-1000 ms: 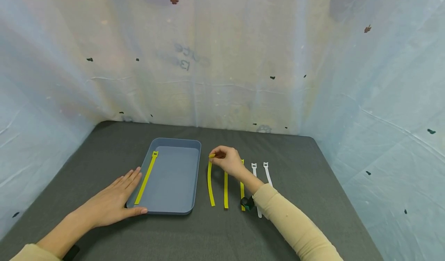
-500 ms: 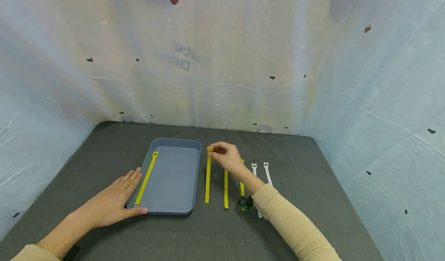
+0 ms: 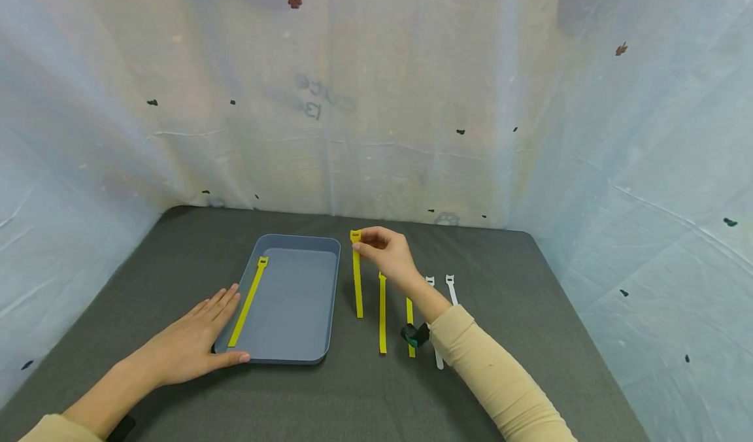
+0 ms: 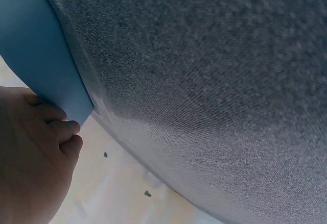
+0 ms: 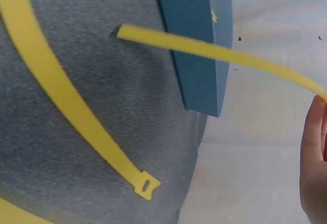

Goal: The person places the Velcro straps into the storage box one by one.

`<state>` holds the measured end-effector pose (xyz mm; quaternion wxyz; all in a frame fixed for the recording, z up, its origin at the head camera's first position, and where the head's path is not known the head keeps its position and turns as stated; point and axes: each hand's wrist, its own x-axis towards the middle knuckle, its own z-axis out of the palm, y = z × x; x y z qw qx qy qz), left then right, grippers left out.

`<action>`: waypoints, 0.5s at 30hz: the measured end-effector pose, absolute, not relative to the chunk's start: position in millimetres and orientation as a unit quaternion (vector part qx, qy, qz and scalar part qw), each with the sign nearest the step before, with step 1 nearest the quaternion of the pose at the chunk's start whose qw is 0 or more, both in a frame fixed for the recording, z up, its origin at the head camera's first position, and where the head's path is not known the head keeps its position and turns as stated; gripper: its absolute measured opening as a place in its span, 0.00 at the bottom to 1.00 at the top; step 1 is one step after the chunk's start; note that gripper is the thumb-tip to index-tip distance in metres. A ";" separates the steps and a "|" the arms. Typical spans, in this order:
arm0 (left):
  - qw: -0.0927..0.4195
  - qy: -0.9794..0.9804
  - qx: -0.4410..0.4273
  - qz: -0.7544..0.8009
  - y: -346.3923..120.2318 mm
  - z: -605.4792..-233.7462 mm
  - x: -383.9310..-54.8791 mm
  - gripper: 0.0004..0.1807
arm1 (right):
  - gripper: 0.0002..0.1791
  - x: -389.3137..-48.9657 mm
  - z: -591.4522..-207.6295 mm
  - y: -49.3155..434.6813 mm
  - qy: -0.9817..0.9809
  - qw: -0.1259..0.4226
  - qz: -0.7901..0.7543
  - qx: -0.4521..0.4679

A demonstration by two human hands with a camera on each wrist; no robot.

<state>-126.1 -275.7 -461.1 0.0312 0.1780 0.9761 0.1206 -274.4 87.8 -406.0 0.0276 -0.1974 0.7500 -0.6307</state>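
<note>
My right hand (image 3: 388, 257) pinches a yellow hook-and-loop cable tie (image 3: 357, 285) just below its slotted head. The strap hangs down to the right of the blue-grey tray (image 3: 300, 311); the right wrist view shows the same cable tie (image 5: 204, 48) slanting across in front of the tray wall (image 5: 191, 76). At the tray's left side rests my left hand (image 3: 188, 344), fingers straight along the rim and thumb at the near corner. Inside the tray, along its left side, lies another yellow cable tie (image 3: 248, 301). In the left wrist view, the left hand's fingers (image 4: 64, 129) touch the tray's outer wall (image 4: 43, 45).
Right of the held strap, a yellow cable tie (image 3: 382, 318) lies on the grey cloth (image 3: 329, 403). Beyond it are another yellow tie (image 3: 410, 311) and two white ties (image 3: 451, 288), partly hidden by the right arm. A pale plastic sheet (image 3: 382, 102) encloses the table.
My right hand has risen and moved slightly away from me, lifting the yellow cable tie so that its lower end has come up. The left hand and tray have stayed put.
</note>
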 end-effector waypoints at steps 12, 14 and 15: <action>0.030 0.976 0.181 0.120 -275.5 -460.8 -126.8 0.65 | 0.10 -276.9 -389.9 80.3 0.722 0.031 -0.660 -0.206; 0.029 0.976 0.181 0.120 -275.5 -461.0 -126.8 0.65 | 0.10 -276.9 -386.1 77.9 0.717 0.031 -0.664 -0.209; 0.029 0.976 0.181 0.119 -275.4 -461.2 -126.8 0.65 | 0.10 -277.1 -384.4 76.6 0.714 0.030 -0.666 -0.212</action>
